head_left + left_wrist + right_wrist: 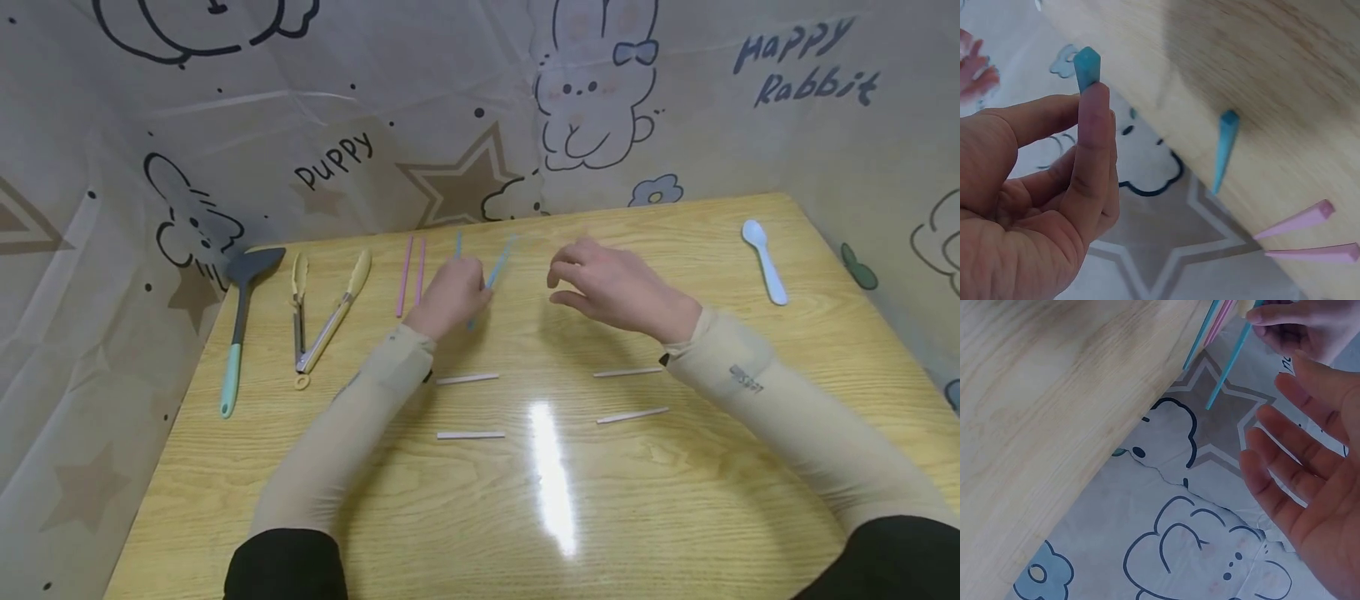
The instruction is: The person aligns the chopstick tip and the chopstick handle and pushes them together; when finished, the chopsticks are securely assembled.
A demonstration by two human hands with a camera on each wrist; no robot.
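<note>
My left hand (450, 293) pinches a light blue chopstick (502, 262) between thumb and fingertips, above the back of the table. In the left wrist view its thick, faceted end (1088, 67) sticks out past the fingers. A second blue chopstick (1225, 147) lies on the table, partly behind the hand in the head view. Left of it, two pink chopsticks (404, 279) lie side by side. My right hand (611, 287) hovers to the right with nothing in it, fingers loosely bent and spread apart in the right wrist view.
Several pale chopsticks (471, 435) lie in two groups nearer the front. At the left are a spatula (234, 358) with a mint handle and spread tongs (330, 333). A light blue spoon (767, 262) lies far right. A printed cloth (420, 75) hangs behind the table (675, 500).
</note>
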